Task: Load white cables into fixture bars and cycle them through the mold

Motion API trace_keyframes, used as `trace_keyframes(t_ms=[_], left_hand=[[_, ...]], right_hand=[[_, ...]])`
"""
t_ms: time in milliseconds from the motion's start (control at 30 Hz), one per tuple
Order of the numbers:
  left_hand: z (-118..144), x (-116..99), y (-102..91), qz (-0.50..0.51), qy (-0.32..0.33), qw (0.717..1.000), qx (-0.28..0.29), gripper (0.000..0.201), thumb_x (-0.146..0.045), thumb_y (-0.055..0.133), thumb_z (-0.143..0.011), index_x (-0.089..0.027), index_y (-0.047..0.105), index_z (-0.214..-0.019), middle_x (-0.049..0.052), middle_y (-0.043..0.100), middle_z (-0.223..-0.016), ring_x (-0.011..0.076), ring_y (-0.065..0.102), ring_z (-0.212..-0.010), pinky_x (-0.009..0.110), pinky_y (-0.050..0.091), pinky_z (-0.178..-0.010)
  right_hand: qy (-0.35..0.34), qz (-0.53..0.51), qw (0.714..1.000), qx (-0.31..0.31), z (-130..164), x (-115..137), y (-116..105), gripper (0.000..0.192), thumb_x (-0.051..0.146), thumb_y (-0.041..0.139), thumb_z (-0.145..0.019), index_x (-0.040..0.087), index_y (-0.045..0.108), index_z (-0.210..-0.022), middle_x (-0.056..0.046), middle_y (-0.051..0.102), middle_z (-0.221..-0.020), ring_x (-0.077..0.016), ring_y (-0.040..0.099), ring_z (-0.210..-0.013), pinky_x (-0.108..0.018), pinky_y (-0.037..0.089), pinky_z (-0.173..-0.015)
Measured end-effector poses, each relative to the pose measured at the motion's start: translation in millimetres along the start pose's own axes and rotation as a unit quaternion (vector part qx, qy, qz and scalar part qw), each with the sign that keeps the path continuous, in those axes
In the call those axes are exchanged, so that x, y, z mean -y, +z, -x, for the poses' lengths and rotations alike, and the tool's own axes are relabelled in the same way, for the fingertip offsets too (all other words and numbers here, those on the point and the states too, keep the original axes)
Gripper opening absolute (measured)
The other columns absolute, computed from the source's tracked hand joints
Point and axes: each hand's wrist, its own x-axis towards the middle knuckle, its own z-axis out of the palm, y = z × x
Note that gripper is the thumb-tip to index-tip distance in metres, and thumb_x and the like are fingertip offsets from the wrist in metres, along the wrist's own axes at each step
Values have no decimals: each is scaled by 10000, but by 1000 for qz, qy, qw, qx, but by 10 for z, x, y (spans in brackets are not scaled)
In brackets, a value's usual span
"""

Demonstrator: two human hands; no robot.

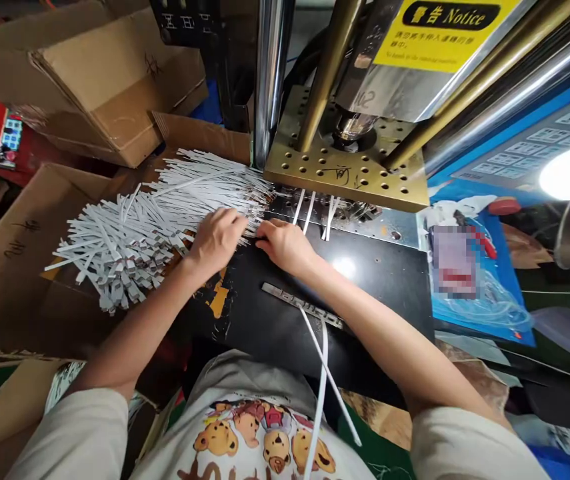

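A big heap of white paper strips [155, 220] lies on cardboard left of a black press table [375, 280]. My left hand [217, 239] rests palm down on the right end of the heap, fingers curled over the strip ends. My right hand [285, 243] sits beside it at the heap's edge, fingertips pinching at the strip ends; whether it grips one I cannot tell. Several white strips [315, 212] lie side by side under the brass perforated press plate [345, 167]. Two loose strips [322, 373] hang off the table's near edge by a metal bar [302, 305].
Brown cardboard boxes [109, 87] stand at the back left and another [9, 260] at the left. Steel and brass columns [271, 73] rise over the plate, with a yellow notice label [439, 33]. A blue panel [479, 267] and a bright lamp [569, 170] are at the right.
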Motion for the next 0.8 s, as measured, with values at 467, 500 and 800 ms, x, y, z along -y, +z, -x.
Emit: trace_keyframes(t_ms=[467,500,800], left_hand=[[-288,50,-54,216,91,961,-146,151,-282,617,-958,-188,700,-874,7,731,-817,169,685,-753,334,513,-786],[-329,-30,-104,258,108,945,-169,125,-292,650,-942,-196,704,-882,-2,734,-822,151,687,-744,307,526,-754],[-338,-568,-778,557,-27,776,-296,144,-305,827,-802,-199,730,-797,-21,664,-696,89,625,-571,213,506,-477]], right_hand=[[206,132,963,-111,1550,-345,30,175,153,505,-964,189,672,-931,-68,662,-812,-214,624,-697,-303,382,-594],[205,94,960,-165,1711,-348,81,159,163,513,-970,197,663,-928,-55,673,-811,-203,633,-695,-295,406,-598],[100,-135,946,-277,2092,22,455,121,139,532,-992,213,627,-994,-70,721,-983,-189,681,-882,-321,550,-792]])
